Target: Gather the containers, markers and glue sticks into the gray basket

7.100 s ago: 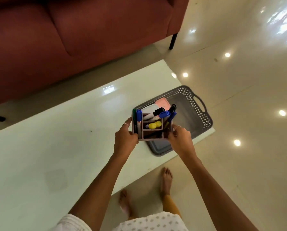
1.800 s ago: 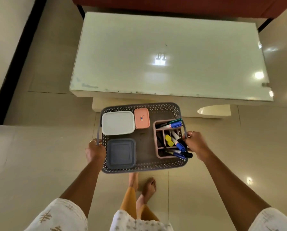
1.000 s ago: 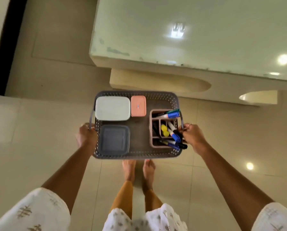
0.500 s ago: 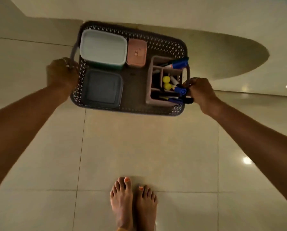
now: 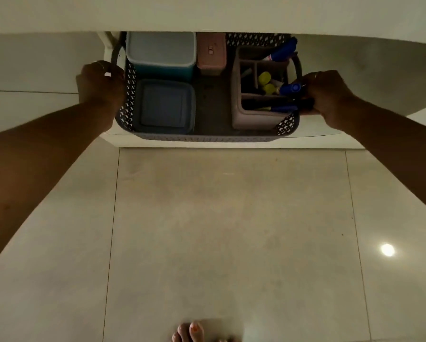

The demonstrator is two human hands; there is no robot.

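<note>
Holding the loaded gray basket (image 5: 207, 137) by both handles, upper centre of frame, on a low ledge under the counter (image 5: 207, 13).
Left hand (image 5: 100, 85) & right hand (image 5: 328, 95) each curled round a handle; containers (image 5: 165, 104), markers (image 5: 289, 88), glue sticks (image 5: 264, 77) all inside; gathering looks done, only letting go left.

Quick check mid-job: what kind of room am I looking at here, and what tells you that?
Most likely a living area at home. The floor is large glossy tiles, the person stands on it with bare toes, and both hands hold the gray basket on a low pale ledge under a pale overhanging slab.
</note>
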